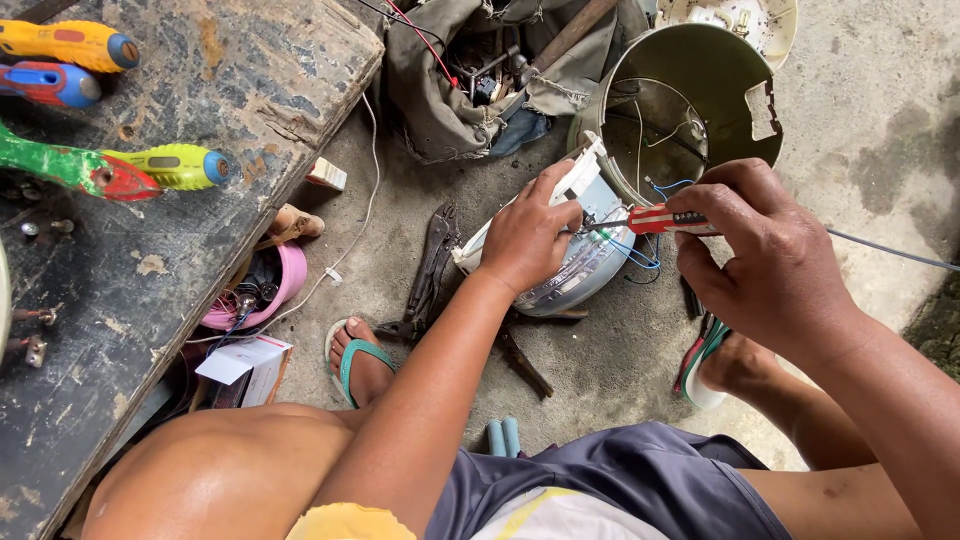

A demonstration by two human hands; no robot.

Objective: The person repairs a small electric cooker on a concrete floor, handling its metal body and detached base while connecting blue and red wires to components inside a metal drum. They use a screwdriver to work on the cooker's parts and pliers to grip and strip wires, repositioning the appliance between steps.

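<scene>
Red screwdriver (660, 221) within right hand (765, 255)

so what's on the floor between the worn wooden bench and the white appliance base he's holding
Head view: dark locking pliers lie on the concrete between bench and appliance base.

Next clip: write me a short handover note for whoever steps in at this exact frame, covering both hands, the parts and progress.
Left hand: steadies the round grey appliance part on the concrete floor, fingers on its white edge.
Right hand: grips a red-handled tool, tip at the blue wires on that part.
Nearby: the open metal housing behind, locking pliers to the left, screwdrivers on the bench.
Done: housing and part are separated.
Left: wiring still exposed; part not refitted.
</scene>
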